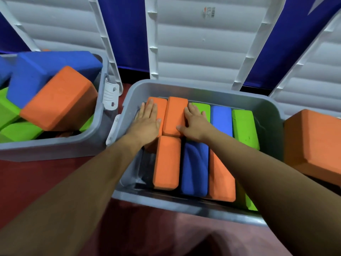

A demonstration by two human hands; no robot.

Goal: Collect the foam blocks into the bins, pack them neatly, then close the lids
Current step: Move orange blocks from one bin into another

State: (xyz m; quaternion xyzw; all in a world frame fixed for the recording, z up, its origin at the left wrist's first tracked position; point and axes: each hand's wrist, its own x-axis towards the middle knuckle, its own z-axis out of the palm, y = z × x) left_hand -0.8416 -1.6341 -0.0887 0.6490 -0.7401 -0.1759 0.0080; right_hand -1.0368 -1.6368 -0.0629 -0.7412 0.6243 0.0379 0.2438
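Observation:
A grey middle bin (pixel 203 91) holds orange, blue and green foam blocks standing on edge in two rows. An orange block (pixel 174 115) in the far row stands between my two hands. My left hand (pixel 147 124) lies flat with straight fingers on the far-left orange block (pixel 160 108) and against the middle one's left side. My right hand (pixel 195 124) lies flat on that block's right edge and over a green block (pixel 203 107). Nearer me stand an orange block (pixel 167 163), a blue block (pixel 194 169) and another orange block (pixel 221 180).
The middle bin's white lid (pixel 203 43) stands open behind it. A left bin (pixel 55 148) holds loosely piled blue, orange and green blocks, lid open. At the right edge sits a large orange block (pixel 313 143) below another open lid (pixel 317 74). The floor (pixel 36 182) is red.

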